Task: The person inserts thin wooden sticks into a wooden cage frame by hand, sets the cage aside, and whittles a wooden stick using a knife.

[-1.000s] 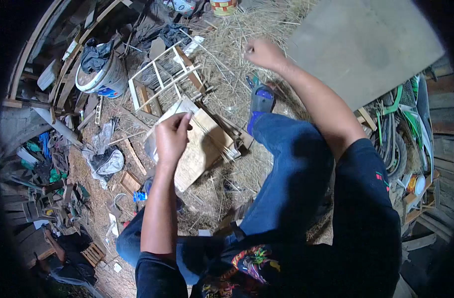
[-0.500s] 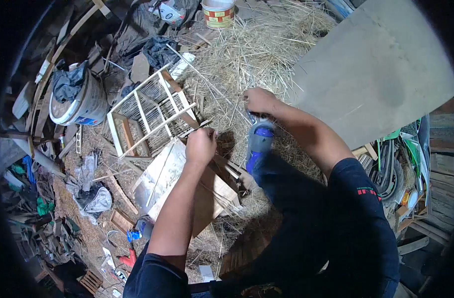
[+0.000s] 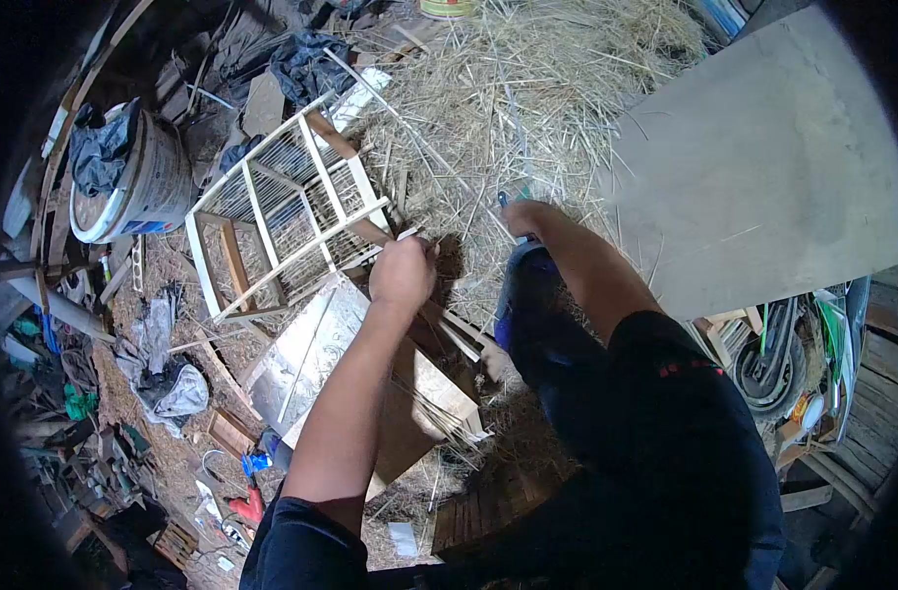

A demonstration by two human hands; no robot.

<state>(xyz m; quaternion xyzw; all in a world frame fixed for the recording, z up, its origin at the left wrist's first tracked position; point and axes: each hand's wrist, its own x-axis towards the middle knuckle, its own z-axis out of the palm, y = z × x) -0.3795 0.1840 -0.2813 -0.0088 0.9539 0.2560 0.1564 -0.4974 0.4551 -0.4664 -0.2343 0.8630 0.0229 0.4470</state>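
My left hand [image 3: 403, 270] is a closed fist above the corner of a wooden box topped with a pale, shiny board [image 3: 306, 349]. A small pale end shows at its knuckles; what the fingers hold is hidden. Just beyond stands a wooden-framed cage [image 3: 282, 211] with thin, close-set bars. My right hand [image 3: 527, 218] is closed above my blue-and-grey shoe [image 3: 522, 270], over the straw. A small dark and teal end [image 3: 504, 199] pokes out at its fingers, too small to name. Several thin strips [image 3: 459, 339] lie along the box beside my left hand.
Loose straw [image 3: 547, 88] covers the floor ahead. A large flat board [image 3: 763, 167] lies on the right, with a wheel [image 3: 771, 369] below it. At left stand a white bucket [image 3: 139, 182] and crumpled plastic [image 3: 178, 388]. A red-handled tool [image 3: 246, 504] lies lower left.
My right hand has shifted slightly right and down, and a dark and teal end now shows at its fingers. My left hand stays by the cage corner. The view has tilted downward.
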